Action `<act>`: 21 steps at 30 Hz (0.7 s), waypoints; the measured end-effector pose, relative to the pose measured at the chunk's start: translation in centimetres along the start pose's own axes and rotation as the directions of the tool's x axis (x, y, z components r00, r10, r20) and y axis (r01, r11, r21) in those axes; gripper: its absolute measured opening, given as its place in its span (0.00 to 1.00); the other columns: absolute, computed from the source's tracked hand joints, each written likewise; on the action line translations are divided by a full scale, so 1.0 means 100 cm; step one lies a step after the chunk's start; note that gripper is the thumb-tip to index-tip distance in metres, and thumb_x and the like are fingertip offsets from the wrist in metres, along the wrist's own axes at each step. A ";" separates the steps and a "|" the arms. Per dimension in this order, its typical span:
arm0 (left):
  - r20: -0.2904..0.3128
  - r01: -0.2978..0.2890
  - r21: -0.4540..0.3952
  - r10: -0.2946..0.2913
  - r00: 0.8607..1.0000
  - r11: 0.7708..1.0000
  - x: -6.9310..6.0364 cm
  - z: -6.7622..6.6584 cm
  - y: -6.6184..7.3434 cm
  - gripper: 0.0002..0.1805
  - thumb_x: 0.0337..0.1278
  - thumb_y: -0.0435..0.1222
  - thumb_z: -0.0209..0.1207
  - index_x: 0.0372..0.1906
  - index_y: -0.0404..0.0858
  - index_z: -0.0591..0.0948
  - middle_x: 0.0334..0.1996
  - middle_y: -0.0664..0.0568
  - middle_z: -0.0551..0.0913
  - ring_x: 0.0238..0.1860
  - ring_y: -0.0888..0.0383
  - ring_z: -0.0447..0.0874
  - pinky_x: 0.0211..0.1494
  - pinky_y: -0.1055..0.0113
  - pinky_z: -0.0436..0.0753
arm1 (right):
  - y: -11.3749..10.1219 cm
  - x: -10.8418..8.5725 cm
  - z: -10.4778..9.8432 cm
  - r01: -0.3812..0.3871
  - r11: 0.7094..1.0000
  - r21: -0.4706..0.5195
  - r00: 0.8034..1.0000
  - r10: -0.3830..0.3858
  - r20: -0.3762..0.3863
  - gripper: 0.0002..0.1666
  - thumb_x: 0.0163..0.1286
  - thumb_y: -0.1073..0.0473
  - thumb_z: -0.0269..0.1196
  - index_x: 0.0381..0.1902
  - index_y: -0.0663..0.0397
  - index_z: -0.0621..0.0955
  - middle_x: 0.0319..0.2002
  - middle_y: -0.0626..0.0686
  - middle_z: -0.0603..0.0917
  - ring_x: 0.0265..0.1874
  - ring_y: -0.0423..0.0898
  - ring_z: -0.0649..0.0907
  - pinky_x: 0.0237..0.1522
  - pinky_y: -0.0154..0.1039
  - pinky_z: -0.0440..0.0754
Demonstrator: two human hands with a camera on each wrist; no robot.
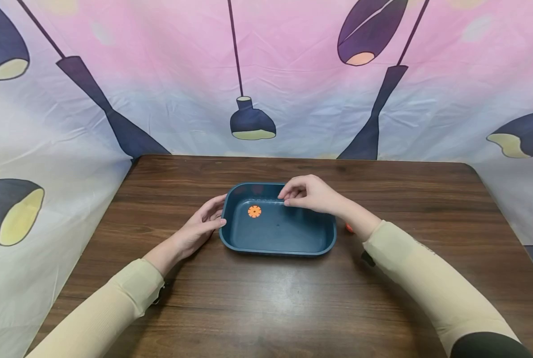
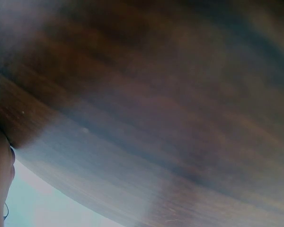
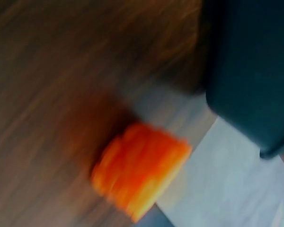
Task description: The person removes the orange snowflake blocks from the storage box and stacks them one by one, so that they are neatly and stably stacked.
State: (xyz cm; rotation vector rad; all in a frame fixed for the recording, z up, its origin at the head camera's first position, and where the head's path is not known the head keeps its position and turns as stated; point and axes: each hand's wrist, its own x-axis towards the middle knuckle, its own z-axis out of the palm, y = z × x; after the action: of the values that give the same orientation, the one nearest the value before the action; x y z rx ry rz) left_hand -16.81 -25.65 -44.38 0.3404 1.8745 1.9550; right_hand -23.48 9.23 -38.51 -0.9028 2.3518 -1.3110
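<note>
A dark blue rectangular tray [image 1: 277, 243] with rounded corners lies on the table in the head view. My left hand [image 1: 199, 226] holds its left end, thumb on the rim and fingers along the outer wall. Inside, toward the left, is a flat orange disc [image 1: 254, 212] with a notched edge. My right hand [image 1: 313, 195] hovers over the tray's far right part with bent fingers, thumb and fingertips slightly apart, nothing visible between them. Right of the tray, partly behind the right wrist, sits an orange-red ridged chunk [image 3: 139, 168], blurred in the right wrist view.
The brown wooden table [image 1: 266, 308] extends around the tray on all sides. Behind it hangs a pastel cloth [image 1: 195, 74] printed with dark lamps. The left wrist view shows mostly blurred table.
</note>
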 end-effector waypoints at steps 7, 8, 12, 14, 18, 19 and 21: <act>-0.005 0.009 0.002 -0.009 1.000 1.000 0.002 0.000 0.000 0.37 0.78 0.29 0.53 0.85 0.39 0.55 0.72 0.60 0.70 0.68 0.70 0.74 0.68 0.77 0.75 | -0.002 0.014 0.017 0.031 0.999 -0.021 0.999 -0.030 0.043 0.11 0.71 0.67 0.71 0.49 0.65 0.89 0.42 0.57 0.89 0.40 0.45 0.86 0.46 0.34 0.86; -0.004 0.008 0.001 -0.008 1.000 1.000 0.002 0.000 0.000 0.37 0.78 0.29 0.53 0.85 0.39 0.55 0.72 0.60 0.70 0.68 0.70 0.74 0.68 0.77 0.75 | -0.002 0.016 0.019 0.030 0.999 -0.021 0.998 -0.029 0.048 0.11 0.71 0.67 0.71 0.49 0.65 0.89 0.42 0.57 0.89 0.40 0.45 0.86 0.47 0.34 0.86; -0.006 0.007 -0.002 -0.007 1.000 1.000 0.001 0.000 0.000 0.37 0.78 0.29 0.54 0.85 0.38 0.55 0.72 0.60 0.70 0.68 0.70 0.74 0.68 0.77 0.74 | -0.003 0.022 0.027 0.029 1.000 -0.010 0.997 -0.029 0.070 0.12 0.71 0.67 0.71 0.50 0.65 0.88 0.45 0.60 0.89 0.41 0.46 0.87 0.48 0.35 0.87; -0.005 0.006 -0.002 -0.006 1.000 1.000 0.001 0.001 0.000 0.37 0.78 0.29 0.54 0.85 0.38 0.55 0.72 0.59 0.70 0.68 0.70 0.74 0.69 0.76 0.74 | -0.002 0.025 0.030 0.029 1.000 0.000 0.996 -0.029 0.082 0.12 0.71 0.67 0.71 0.51 0.65 0.88 0.46 0.61 0.89 0.41 0.46 0.87 0.48 0.35 0.87; -0.006 0.006 -0.002 -0.006 1.000 1.000 0.000 0.000 0.000 0.37 0.78 0.30 0.55 0.85 0.38 0.55 0.73 0.58 0.70 0.68 0.70 0.73 0.69 0.77 0.74 | 0.000 0.031 0.037 0.039 0.999 0.011 0.994 -0.040 0.102 0.12 0.71 0.68 0.71 0.51 0.65 0.88 0.47 0.61 0.89 0.42 0.45 0.88 0.49 0.35 0.88; -0.008 0.007 0.000 -0.007 1.000 1.000 0.000 0.000 0.000 0.37 0.78 0.30 0.55 0.85 0.38 0.55 0.73 0.57 0.70 0.68 0.70 0.74 0.69 0.77 0.74 | 0.000 0.033 0.038 0.044 0.999 0.009 0.994 -0.045 0.104 0.12 0.70 0.68 0.71 0.51 0.65 0.88 0.47 0.61 0.90 0.42 0.46 0.88 0.49 0.35 0.88; -0.010 0.009 0.000 -0.009 1.000 1.000 0.000 0.000 -0.001 0.38 0.78 0.29 0.54 0.85 0.37 0.55 0.73 0.57 0.69 0.68 0.70 0.74 0.69 0.77 0.74 | 0.000 0.036 0.041 0.052 0.999 0.002 0.993 -0.052 0.107 0.12 0.70 0.68 0.71 0.51 0.64 0.88 0.47 0.61 0.90 0.42 0.46 0.88 0.49 0.35 0.88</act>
State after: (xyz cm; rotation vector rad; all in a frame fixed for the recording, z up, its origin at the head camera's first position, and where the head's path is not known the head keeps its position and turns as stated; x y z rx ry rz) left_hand -16.84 -25.60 -44.45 0.3225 1.8789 1.9541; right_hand -24.03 4.26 -40.58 -1.0146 2.2616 -1.2490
